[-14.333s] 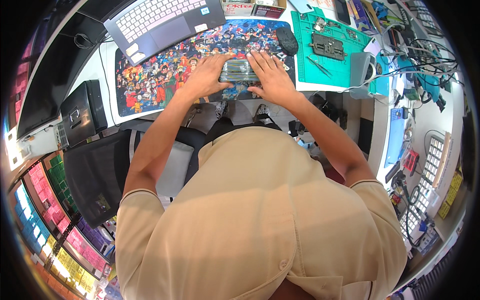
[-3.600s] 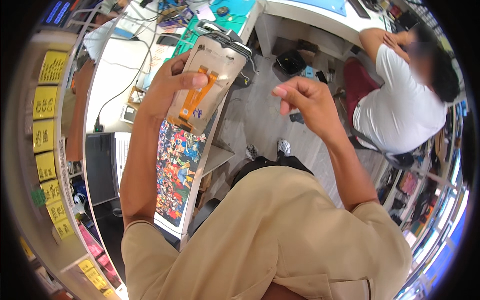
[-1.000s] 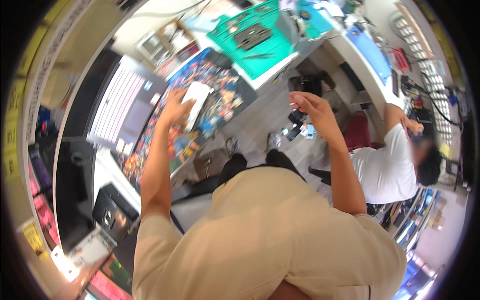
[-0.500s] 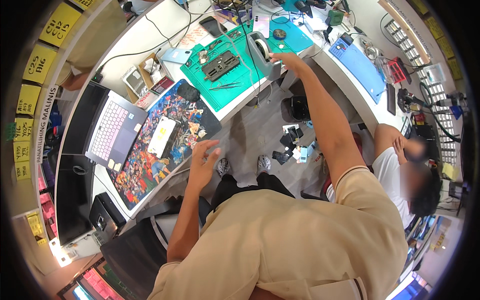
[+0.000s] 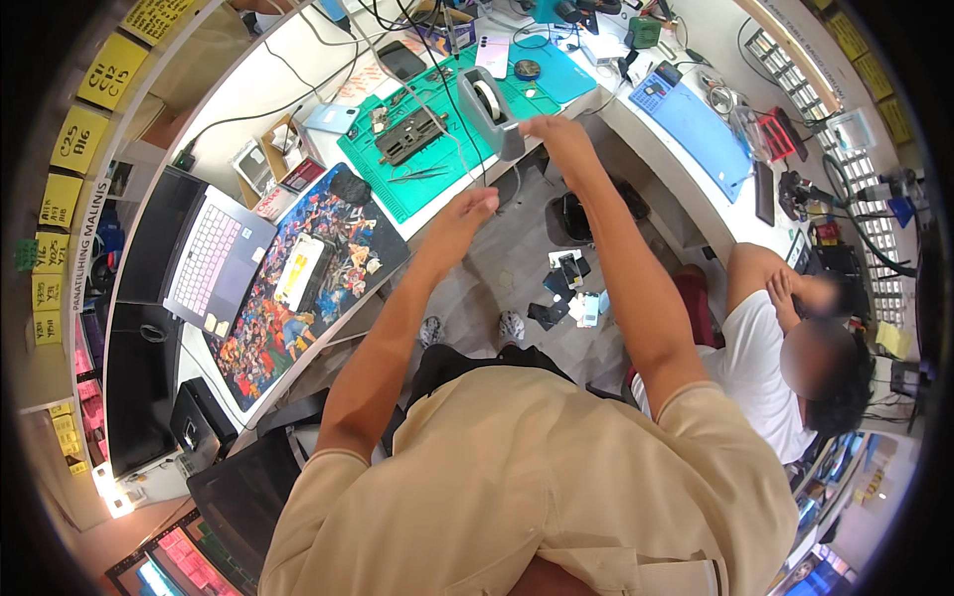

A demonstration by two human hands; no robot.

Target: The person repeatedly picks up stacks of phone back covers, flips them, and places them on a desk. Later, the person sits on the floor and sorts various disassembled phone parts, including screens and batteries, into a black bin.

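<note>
White worktop [image 5: 234, 104], with a grey plastic tape dispenser [image 5: 495, 136] cradling a pale tape roll [image 5: 486, 97] near its front edge.
Right hand [image 5: 560, 145] is at the dispenser's front end, fingertips pinched; whether they grip tape, I cannot tell. Left hand [image 5: 461, 221], half-curled near the worktop's front edge, may or may not hold something. Small open cardboard box [image 5: 287, 139] toward the back edge, contents unclear; flat green mat [image 5: 399, 199] under a dark slotted holder [image 5: 412, 137].
</note>
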